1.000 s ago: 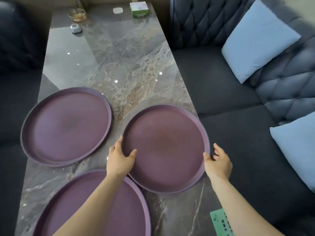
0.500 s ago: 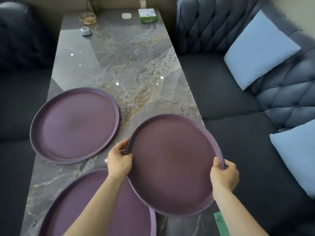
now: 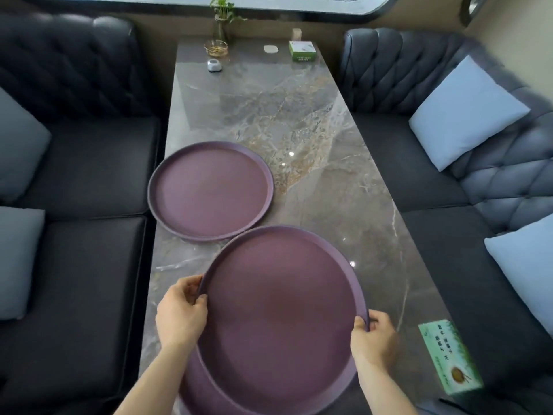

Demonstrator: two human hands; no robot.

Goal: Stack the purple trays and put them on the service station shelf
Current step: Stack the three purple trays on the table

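I hold a round purple tray (image 3: 281, 313) by its rim with both hands. My left hand (image 3: 179, 313) grips its left edge and my right hand (image 3: 374, 336) grips its right edge. The tray hangs tilted over a second purple tray (image 3: 191, 387), which lies on the near end of the marble table (image 3: 314, 151) and shows only as a sliver at the lower left. A third purple tray (image 3: 211, 190) lies flat on the table further off to the left, apart from the held one.
Dark tufted sofas flank the table, with pale blue cushions (image 3: 466, 112) on the right. A green card (image 3: 449, 357) lies at the table's near right corner. At the far end stand a green box (image 3: 302, 50), a glass bowl (image 3: 216, 49), a small white device (image 3: 214, 65) and a plant (image 3: 223, 16).
The tray on the right has been lifted off the table and carried left and nearer, over the near tray. My view has pulled back and now shows the whole table.
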